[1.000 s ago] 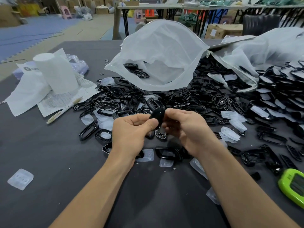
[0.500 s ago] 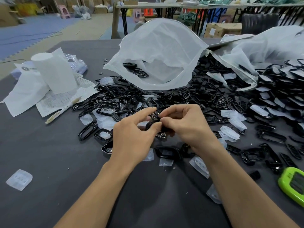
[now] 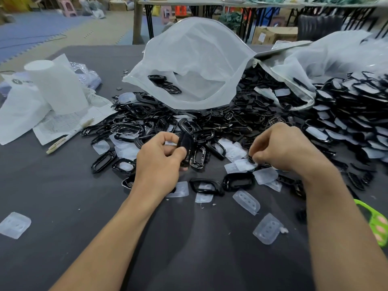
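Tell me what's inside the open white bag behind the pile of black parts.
Just inside the mouth of the white bag lie a few black frames. Deeper in, its crumpled wall folds over, so anything further back is hidden.

Two bare forearms in view, one at lower left of frame, one at lower right, uncovered right down to the bottom edge. Left hand (image 3: 159,164) and right hand (image 3: 287,150) bare. Slim wrists. Fingers (image 3: 165,141) slender, knuckles creased.
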`<state>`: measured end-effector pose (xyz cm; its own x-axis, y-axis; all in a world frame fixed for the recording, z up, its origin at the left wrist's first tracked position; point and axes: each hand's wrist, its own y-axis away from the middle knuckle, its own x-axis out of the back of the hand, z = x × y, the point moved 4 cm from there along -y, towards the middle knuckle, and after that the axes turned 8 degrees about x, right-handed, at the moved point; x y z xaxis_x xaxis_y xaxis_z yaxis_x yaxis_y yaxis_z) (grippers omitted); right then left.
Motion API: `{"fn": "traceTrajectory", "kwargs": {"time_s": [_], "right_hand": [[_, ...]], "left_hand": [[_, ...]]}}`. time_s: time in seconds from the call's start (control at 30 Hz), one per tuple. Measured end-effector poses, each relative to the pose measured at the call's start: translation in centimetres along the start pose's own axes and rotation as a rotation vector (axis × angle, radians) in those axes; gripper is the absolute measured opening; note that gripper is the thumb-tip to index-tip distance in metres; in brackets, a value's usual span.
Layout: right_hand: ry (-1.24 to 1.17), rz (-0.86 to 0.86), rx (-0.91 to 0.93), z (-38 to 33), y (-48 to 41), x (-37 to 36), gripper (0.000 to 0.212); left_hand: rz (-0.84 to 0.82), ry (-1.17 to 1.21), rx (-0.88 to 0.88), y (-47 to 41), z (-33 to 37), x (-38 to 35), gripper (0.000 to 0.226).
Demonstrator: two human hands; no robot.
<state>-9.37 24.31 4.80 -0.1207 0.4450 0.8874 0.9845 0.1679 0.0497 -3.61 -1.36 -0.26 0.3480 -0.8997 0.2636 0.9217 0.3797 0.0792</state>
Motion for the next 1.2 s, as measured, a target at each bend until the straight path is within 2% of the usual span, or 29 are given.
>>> {"fn": "traceTrajectory", "kwargs": {"time_s": [0.17, 0.33, 0.47, 0.53, 0.67, 0.77, 0.93, 1.03, 1.2], "right_hand": [[-0.011, -0.037, -0.016, 0.2, 0.4, -0.8, 0.020], [0.090, -0.058, 0.035, -0.3, -0.3, -2.2, 0.029], [0.108, -0.024, 0.060, -0.3, -0.7, -2.5, 0.027], [0.011, 0.019, 0.086, -0.5, -0.7, -2.5, 0.023], [-0.442, 0.162, 0.148, -2.2, -0.4, -3.8, 0.011], [-0.602, 0.147, 0.168, -3.8, -0.2, -5.8, 0.008], [-0.875, 0.137, 0.163, -5.4, -0.1, -7.1, 0.021], [-0.975, 0.121, 0.191, -6.1, 0.1, -7.1, 0.026], [-1.076, 0.119, 0.140, -6.0, 0.2, -6.9, 0.013]], "left_hand": [[-0.089, 0.140, 0.051, 0.1, -0.1, -0.6, 0.025], [-0.094, 0.139, 0.038, 0.1, 0.0, -0.8, 0.026], [-0.105, 0.122, 0.021, 0.1, -0.1, -1.1, 0.028], [-0.110, 0.126, 0.008, 0.2, -0.1, -1.3, 0.029], [-0.180, 0.241, 0.019, 0.6, -0.1, -1.8, 0.030], [-0.224, 0.315, 0.051, 0.8, 0.2, -2.3, 0.033], [-0.265, 0.232, 0.086, 0.6, 0.1, -2.1, 0.025], [-0.194, 0.186, 0.039, 0.5, 0.1, -1.7, 0.028], [-0.010, 0.214, 0.041, -0.1, -0.2, -1.1, 0.020]]}}
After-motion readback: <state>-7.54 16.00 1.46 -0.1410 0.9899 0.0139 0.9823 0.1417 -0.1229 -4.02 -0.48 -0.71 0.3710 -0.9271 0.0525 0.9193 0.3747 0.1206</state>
